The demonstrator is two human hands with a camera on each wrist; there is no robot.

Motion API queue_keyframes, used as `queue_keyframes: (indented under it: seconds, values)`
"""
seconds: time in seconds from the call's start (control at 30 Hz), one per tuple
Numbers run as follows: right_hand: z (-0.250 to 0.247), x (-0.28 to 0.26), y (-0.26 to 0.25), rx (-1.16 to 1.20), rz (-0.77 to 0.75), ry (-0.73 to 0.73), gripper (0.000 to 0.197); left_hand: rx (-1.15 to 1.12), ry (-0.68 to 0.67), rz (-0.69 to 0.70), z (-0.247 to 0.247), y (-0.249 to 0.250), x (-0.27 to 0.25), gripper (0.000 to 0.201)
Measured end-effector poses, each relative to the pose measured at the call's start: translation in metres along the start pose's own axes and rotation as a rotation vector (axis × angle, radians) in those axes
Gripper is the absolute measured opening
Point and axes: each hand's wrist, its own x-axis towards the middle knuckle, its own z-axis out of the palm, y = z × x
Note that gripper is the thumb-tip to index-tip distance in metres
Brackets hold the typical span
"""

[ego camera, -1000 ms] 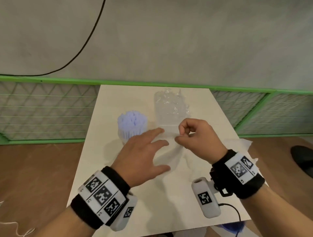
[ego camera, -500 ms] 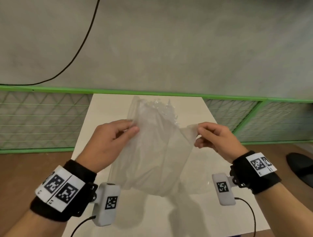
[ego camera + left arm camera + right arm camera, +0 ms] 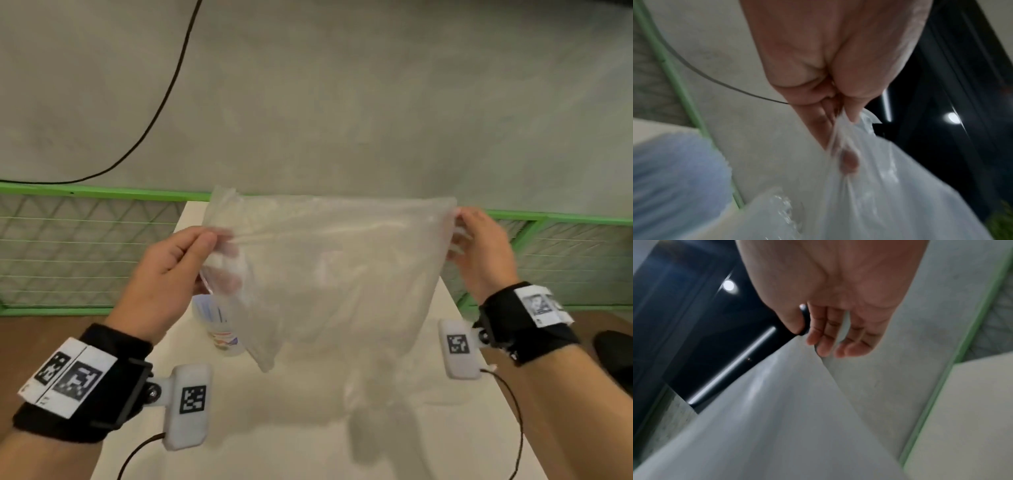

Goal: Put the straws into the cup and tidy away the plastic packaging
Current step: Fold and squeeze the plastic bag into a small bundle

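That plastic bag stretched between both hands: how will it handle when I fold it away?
Likely floppy: the plastic bag sags between the left hand and right hand. Probably very light, held by fingertip pinches alone. Possibly slippery, being smooth and glossy.

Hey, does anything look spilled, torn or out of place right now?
Nothing stands out. The left hand and right hand hold the plastic bag stretched above the table; no tear shows. The cup stands upright behind it.

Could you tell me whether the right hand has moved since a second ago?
Yes. The right hand has risen and swung right, from over the table to its right edge.
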Motion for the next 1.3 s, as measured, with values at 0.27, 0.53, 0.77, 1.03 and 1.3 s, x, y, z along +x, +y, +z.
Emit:
queue_keyframes:
  seconds: [0.27,0.53,0.77,1.03,1.3]
  values:
    - [0.024,-0.056,0.055,0.227,0.586,-0.471,0.093,-0.136,0.154,0.052,0.022,0.007,-0.006,0.024]
    - [0.035,-0.039,0.043,0.090,0.263,-0.312,0.048,-0.286,-0.105,-0.144,0.050,-0.026,-0.045,0.088]
    - [0.014,-0.025,0.024,-0.127,-0.019,-0.303,0.049,0.020,-0.135,-0.146,0.004,-0.024,-0.025,0.081]
    - [0.016,-0.028,0.008,-0.010,0.007,-0.551,0.038,0.357,-0.336,-0.178,-0.023,-0.015,-0.014,0.116]
    - [0.021,-0.049,0.017,-0.279,-0.261,-0.560,0.061,0.481,-0.392,-0.214,-0.032,-0.013,-0.008,0.132]
